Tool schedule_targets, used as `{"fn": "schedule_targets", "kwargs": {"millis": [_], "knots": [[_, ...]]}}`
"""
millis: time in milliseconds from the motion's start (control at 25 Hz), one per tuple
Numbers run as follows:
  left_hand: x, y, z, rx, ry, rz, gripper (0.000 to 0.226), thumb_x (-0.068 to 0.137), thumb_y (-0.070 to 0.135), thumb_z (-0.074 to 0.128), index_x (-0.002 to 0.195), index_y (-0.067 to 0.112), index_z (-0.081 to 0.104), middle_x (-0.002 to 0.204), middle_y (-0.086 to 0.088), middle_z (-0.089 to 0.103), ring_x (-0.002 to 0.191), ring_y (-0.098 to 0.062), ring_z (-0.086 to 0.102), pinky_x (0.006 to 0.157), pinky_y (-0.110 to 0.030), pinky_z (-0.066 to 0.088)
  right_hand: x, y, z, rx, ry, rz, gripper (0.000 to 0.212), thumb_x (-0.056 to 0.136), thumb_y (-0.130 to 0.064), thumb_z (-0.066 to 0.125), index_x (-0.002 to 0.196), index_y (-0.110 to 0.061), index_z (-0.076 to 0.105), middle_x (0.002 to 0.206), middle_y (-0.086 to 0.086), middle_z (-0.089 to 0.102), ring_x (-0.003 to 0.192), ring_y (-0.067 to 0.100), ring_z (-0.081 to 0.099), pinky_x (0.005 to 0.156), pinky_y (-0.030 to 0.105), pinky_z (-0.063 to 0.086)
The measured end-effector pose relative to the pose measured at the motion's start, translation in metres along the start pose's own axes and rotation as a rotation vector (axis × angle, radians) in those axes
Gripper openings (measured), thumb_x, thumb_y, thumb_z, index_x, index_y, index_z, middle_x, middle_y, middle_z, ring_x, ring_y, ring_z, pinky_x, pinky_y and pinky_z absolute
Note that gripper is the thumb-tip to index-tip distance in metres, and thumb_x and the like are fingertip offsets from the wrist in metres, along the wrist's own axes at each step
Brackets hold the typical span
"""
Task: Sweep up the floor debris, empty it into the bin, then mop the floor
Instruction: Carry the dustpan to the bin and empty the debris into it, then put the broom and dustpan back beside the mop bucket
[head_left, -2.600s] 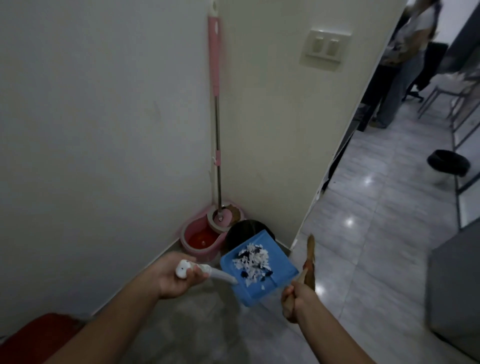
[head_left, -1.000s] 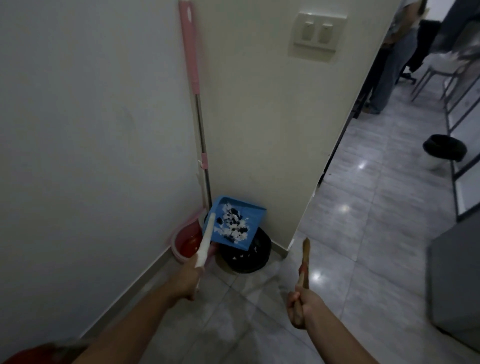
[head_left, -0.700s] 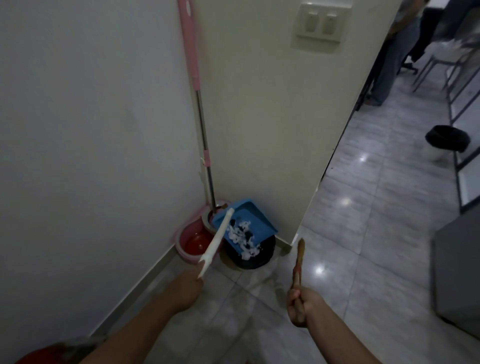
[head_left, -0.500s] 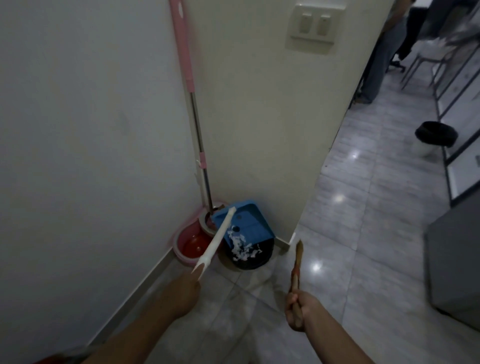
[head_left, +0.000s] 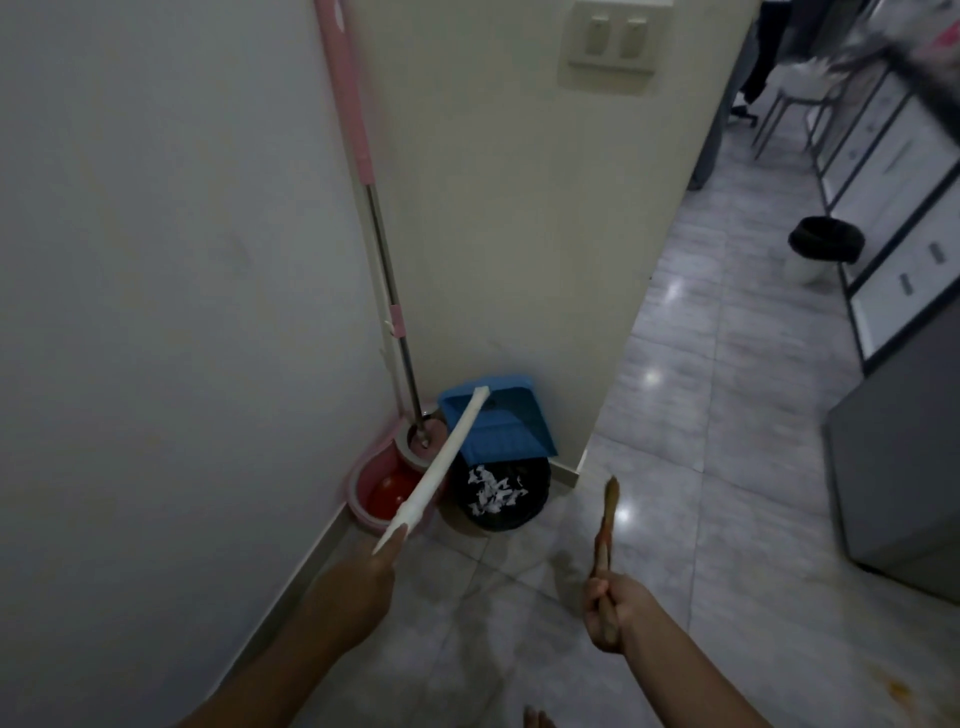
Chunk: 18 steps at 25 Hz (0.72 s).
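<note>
Left hand (head_left: 358, 597) low at centre-left, grip clenched round the near end of a long white plastic dustpan handle (head_left: 434, 470); fingers hidden behind the hand, only the back shows. Handle runs up and right from the grip to a blue plastic dustpan (head_left: 501, 428), tipped steeply, open lip down over a round black bin (head_left: 501, 496). Pan looks empty. White and dark paper scraps (head_left: 491, 493) lie inside the bin, just below the pan lip. Bin stands on the floor in the wall corner, well ahead of the left grip.

Left of the bin, touching or just beside it: pink-and-red plastic spin-mop bucket (head_left: 387, 486) against the left wall base. Mop with pink grip and metal pole (head_left: 374, 218) stands upright in the bucket's spinner and leans into the corner; the white handle crosses in front of the bucket.

Above on the cream wall (head_left: 498, 208), a beige double light switch (head_left: 615, 44).

Right hand (head_left: 610, 610) low, right of centre, grip clenched round a thin brown wooden brush handle (head_left: 605, 525) pointing up and away, clear of the bin and to its right. What is on its far end cannot be told.

Grey glossy tiled floor (head_left: 701, 415) runs to the right. A second black-lined bin (head_left: 823, 244) stands far right beside black-framed white shelving (head_left: 893, 197). Grey cabinet (head_left: 904, 467) at the right edge. Legs of another person (head_left: 758, 62), blurred, at top right. Orange stain (head_left: 898, 691) on the floor at the bottom right corner. Bare toes (head_left: 537, 719) at the bottom edge.
</note>
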<state>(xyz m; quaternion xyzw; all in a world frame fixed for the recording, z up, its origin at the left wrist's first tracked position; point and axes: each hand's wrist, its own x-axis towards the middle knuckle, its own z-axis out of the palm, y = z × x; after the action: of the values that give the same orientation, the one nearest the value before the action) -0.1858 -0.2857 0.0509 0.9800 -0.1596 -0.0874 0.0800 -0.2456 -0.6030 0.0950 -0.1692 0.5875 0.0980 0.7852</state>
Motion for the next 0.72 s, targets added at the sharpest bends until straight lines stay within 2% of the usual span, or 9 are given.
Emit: {"fn": "schedule_targets", "kwargs": {"millis": [120,200,240,280,360,400,480,560,720], "knots": [[0.008,0.002,-0.025,-0.237,-0.042,-0.074,0.053,0.101,0.027,0.039,0.153,0.029,0.028,0.132,-0.008,0.056,0.105,-0.019,0.061,0.081,-0.022,0.042,-0.003,0.012,-0.003,0.027,-0.019,-0.006,0.031,0.103,-0.012,0.037,0.073,-0.008,0.040,0.026,0.004,0.035,0.013,0.008,0.031,0.021,0.008,0.027],[0.017,0.008,-0.057,-0.471,-0.091,-0.174,0.049,0.102,0.023,0.041,0.151,0.023,0.034,0.142,-0.011,0.051,0.118,-0.024,0.057,0.087,-0.019,0.039,-0.005,0.023,-0.005,0.043,-0.010,-0.011,0.030,0.103,-0.012,0.039,0.073,-0.009,0.042,0.029,0.004,0.036,0.014,0.008,0.031,0.021,0.008,0.028],[0.020,0.011,-0.076,-0.586,-0.117,-0.231,0.047,0.102,0.020,0.043,0.148,0.020,0.039,0.139,-0.013,0.053,0.113,-0.028,0.060,0.082,-0.020,0.041,-0.006,0.026,-0.006,0.046,0.000,-0.010,0.030,0.102,-0.012,0.040,0.073,-0.008,0.042,0.034,0.004,0.038,0.014,0.008,0.031,0.022,0.008,0.028],[0.020,0.012,-0.096,-0.700,-0.124,-0.291,0.044,0.101,0.016,0.044,0.145,0.018,0.045,0.128,-0.017,0.059,0.095,-0.031,0.065,0.069,-0.019,0.044,-0.006,0.029,-0.007,0.040,0.008,-0.011,0.030,0.102,-0.011,0.039,0.073,-0.008,0.042,0.043,0.005,0.040,0.014,0.008,0.032,0.022,0.008,0.028],[0.012,-0.001,-0.141,-0.870,-0.112,-0.413,0.039,0.099,0.011,0.046,0.137,0.016,0.054,0.102,-0.020,0.064,0.055,-0.023,0.054,0.039,-0.014,0.035,-0.007,0.034,-0.007,0.000,0.022,-0.001,0.028,0.102,-0.009,0.038,0.075,-0.006,0.042,0.060,0.004,0.039,0.014,0.009,0.032,0.022,0.009,0.030],[0.006,-0.013,-0.166,-0.913,-0.109,-0.455,0.037,0.098,0.009,0.047,0.132,0.017,0.058,0.095,-0.019,0.065,0.048,-0.019,0.048,0.035,-0.012,0.029,-0.009,0.037,-0.005,-0.017,0.025,0.004,0.027,0.102,-0.008,0.038,0.076,-0.005,0.044,0.061,0.004,0.040,0.014,0.009,0.032,0.022,0.009,0.030],[-0.009,-0.041,-0.212,-0.929,-0.116,-0.501,0.033,0.096,0.008,0.047,0.123,0.018,0.062,0.092,-0.018,0.067,0.042,-0.015,0.046,0.035,-0.008,0.027,-0.012,0.041,-0.001,-0.026,0.013,-0.031,0.023,0.102,-0.004,0.034,0.090,-0.012,0.052,0.063,0.003,0.045,0.015,0.006,0.033,0.022,0.008,0.030],[-0.029,-0.064,-0.245,-0.922,-0.146,-0.549,0.026,0.095,0.010,0.048,0.115,0.019,0.062,0.091,-0.017,0.068,0.037,-0.011,0.046,0.033,-0.008,0.028,-0.013,0.040,0.000,-0.076,0.028,-0.076,0.028,0.101,-0.001,0.029,0.106,-0.022,0.047,0.071,-0.002,0.042,0.017,0.004,0.033,0.022,0.010,0.030],[-0.066,-0.107,-0.274,-0.864,-0.233,-0.704,0.018,0.094,0.015,0.049,0.103,0.021,0.064,0.094,-0.016,0.070,0.037,-0.010,0.048,0.032,-0.011,0.030,-0.010,0.051,0.002,-0.248,0.033,-0.030,0.018,0.096,0.004,0.035,0.104,-0.010,0.043,0.068,0.006,0.038,0.015,0.009,0.035,0.024,0.011,0.034]]}}
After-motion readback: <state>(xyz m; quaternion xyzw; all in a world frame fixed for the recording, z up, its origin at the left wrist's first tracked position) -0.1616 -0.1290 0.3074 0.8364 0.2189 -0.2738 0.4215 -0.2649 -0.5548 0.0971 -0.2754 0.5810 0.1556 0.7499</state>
